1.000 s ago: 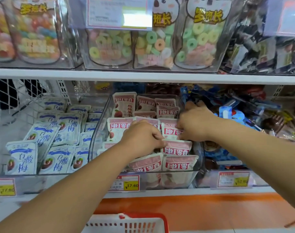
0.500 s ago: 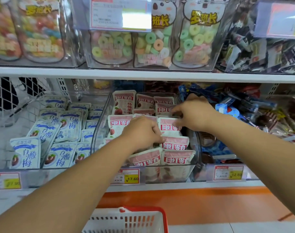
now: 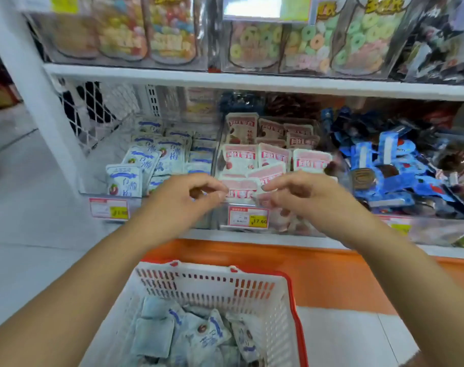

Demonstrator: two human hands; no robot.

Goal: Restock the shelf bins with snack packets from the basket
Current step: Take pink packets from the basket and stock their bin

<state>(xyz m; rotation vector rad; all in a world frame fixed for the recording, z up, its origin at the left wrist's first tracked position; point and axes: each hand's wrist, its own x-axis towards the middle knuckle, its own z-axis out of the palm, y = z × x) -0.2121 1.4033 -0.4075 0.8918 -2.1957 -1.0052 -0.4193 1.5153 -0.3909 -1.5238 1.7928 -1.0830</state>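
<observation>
Blue-and-white plum snack packets stand in the clear plastic left shelf bin. The left hand hovers at the bin fronts, fingers loosely curled, gripping nothing. Below it, the white slotted plastic basket with a red rim holds more blue-and-white packets. Pink-and-white snack packets fill the middle bin. The right hand hovers there, equally loose and empty. Blue wrapped sweets lie rightmost.

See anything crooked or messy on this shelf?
Mildly. One pink packet in the middle bin lies tilted, while the row behind stands upright. The blue-wrapped snacks to its right are a loose jumble.
</observation>
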